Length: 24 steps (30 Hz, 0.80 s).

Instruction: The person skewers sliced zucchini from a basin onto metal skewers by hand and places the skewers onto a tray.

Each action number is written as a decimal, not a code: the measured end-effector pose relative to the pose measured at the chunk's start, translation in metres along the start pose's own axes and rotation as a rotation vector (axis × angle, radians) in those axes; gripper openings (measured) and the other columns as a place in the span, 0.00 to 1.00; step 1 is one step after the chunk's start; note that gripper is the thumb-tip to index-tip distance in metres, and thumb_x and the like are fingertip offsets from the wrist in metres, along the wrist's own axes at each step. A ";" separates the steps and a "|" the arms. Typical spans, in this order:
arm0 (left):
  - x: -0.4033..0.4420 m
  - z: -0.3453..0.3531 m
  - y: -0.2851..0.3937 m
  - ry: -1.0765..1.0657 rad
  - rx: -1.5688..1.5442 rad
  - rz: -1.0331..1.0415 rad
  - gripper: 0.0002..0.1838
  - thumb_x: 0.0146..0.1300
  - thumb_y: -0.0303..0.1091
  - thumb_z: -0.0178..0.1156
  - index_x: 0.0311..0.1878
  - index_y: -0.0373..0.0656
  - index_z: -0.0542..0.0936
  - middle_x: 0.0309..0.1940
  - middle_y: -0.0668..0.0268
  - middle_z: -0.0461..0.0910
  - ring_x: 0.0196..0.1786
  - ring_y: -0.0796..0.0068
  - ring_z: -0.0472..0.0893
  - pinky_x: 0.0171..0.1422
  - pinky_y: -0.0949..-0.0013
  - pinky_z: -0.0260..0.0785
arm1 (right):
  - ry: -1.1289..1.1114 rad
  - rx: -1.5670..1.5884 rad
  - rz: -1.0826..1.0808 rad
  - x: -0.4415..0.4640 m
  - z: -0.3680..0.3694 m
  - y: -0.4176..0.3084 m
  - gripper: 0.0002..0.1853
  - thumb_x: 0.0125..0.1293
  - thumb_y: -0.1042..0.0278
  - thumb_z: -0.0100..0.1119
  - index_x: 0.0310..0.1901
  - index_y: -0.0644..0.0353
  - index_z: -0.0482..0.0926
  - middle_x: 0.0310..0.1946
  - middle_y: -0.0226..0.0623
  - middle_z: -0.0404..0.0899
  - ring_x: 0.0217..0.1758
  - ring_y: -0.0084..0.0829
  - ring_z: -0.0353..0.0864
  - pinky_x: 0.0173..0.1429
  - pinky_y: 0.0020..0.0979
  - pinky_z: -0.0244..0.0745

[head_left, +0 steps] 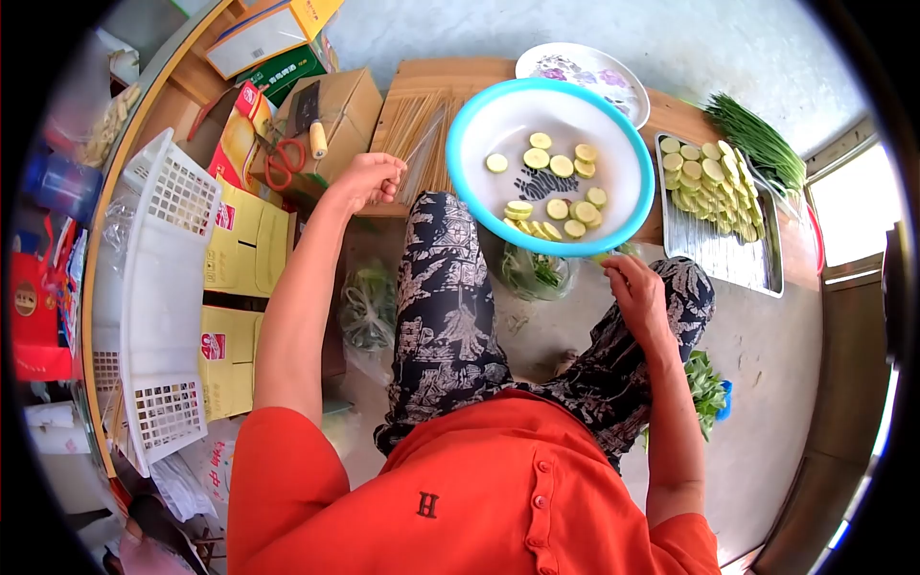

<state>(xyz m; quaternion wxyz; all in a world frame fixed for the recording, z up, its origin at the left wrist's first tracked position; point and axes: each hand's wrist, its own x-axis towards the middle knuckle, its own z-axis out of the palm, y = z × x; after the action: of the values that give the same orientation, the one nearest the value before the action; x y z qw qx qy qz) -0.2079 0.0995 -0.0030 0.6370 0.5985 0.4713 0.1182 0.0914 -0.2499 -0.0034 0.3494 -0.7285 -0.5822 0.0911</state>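
My left hand (372,182) is closed, fingers curled together, beside the left end of a pile of thin wooden skewers (436,144) with clear plastic around part of it. Whether a skewer is in those fingers I cannot make out. Just below the basin's lower right rim, my right hand (634,290) is pinched; a small pale-green bit shows by the fingertips, too small to name. Round green-edged slices, apparently zucchini (558,209), lie scattered inside the white basin with a blue rim (458,182). More slices (714,187) are heaped on a metal tray (733,268) to the right.
A patterned plate (628,84) sits behind the basin. Green chives (757,139) lie beyond the tray. Scissors (285,163) and a cleaver (311,120) rest by a cardboard box (355,105). Plastic bags of greens (537,273) are under the bench; white baskets (168,287) stand left.
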 end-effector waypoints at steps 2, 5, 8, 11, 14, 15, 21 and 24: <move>-0.028 0.014 0.021 -0.126 -0.150 0.061 0.09 0.63 0.30 0.57 0.46 0.40 0.76 0.26 0.73 0.73 0.25 0.84 0.73 0.25 0.78 0.67 | -0.117 0.329 0.247 0.006 -0.001 -0.006 0.09 0.67 0.74 0.54 0.44 0.67 0.80 0.33 0.40 0.82 0.28 0.31 0.80 0.36 0.29 0.74; -0.059 0.059 0.047 -0.289 -0.135 0.112 0.09 0.64 0.30 0.57 0.45 0.39 0.76 0.26 0.72 0.74 0.24 0.84 0.73 0.25 0.79 0.68 | -0.067 0.755 0.375 0.025 -0.005 -0.008 0.16 0.72 0.67 0.48 0.55 0.67 0.75 0.37 0.34 0.83 0.26 0.21 0.75 0.32 0.21 0.67; -0.076 0.113 0.053 -0.445 -0.018 0.119 0.10 0.63 0.28 0.58 0.45 0.34 0.77 0.25 0.69 0.75 0.20 0.83 0.74 0.22 0.79 0.69 | 0.028 1.055 0.378 0.045 -0.012 -0.017 0.21 0.74 0.63 0.47 0.62 0.68 0.68 0.45 0.40 0.82 0.30 0.22 0.76 0.36 0.22 0.68; -0.081 0.154 0.051 -0.538 0.114 0.127 0.11 0.61 0.26 0.57 0.46 0.32 0.77 0.24 0.68 0.76 0.19 0.83 0.75 0.22 0.79 0.70 | 0.067 1.304 0.398 0.054 -0.016 -0.007 0.21 0.74 0.63 0.47 0.62 0.69 0.66 0.50 0.45 0.80 0.34 0.25 0.77 0.39 0.24 0.70; -0.082 0.181 0.049 -0.567 0.138 0.102 0.10 0.60 0.26 0.57 0.44 0.32 0.78 0.24 0.68 0.76 0.19 0.83 0.75 0.22 0.78 0.71 | 0.132 1.464 0.415 0.050 -0.016 0.008 0.17 0.74 0.64 0.49 0.57 0.67 0.71 0.47 0.43 0.81 0.31 0.25 0.76 0.38 0.24 0.70; -0.082 0.189 0.048 -0.585 0.165 0.096 0.10 0.59 0.26 0.57 0.43 0.32 0.78 0.24 0.68 0.76 0.19 0.83 0.75 0.22 0.78 0.71 | 0.141 1.467 0.422 0.047 -0.017 0.012 0.17 0.74 0.64 0.49 0.57 0.67 0.71 0.47 0.43 0.81 0.31 0.25 0.76 0.38 0.24 0.70; -0.073 0.222 0.037 -0.559 0.169 0.109 0.08 0.58 0.27 0.58 0.40 0.34 0.78 0.25 0.68 0.76 0.19 0.83 0.75 0.23 0.77 0.73 | 0.386 1.302 0.514 0.028 -0.010 0.052 0.13 0.71 0.58 0.55 0.41 0.61 0.76 0.26 0.28 0.74 0.23 0.21 0.71 0.28 0.22 0.64; -0.074 0.233 0.030 -0.562 0.132 0.107 0.08 0.59 0.27 0.58 0.41 0.35 0.78 0.26 0.67 0.77 0.20 0.83 0.76 0.23 0.77 0.73 | 0.363 1.249 0.566 0.022 -0.013 0.047 0.13 0.72 0.58 0.54 0.43 0.61 0.76 0.29 0.30 0.76 0.23 0.20 0.70 0.28 0.21 0.64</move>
<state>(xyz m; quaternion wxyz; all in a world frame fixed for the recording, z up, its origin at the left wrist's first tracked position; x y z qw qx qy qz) -0.0617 -0.0970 0.0193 0.6951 0.6719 0.2510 -0.0496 0.1422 -0.2388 -0.0165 0.7561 -0.5190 -0.1419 0.3725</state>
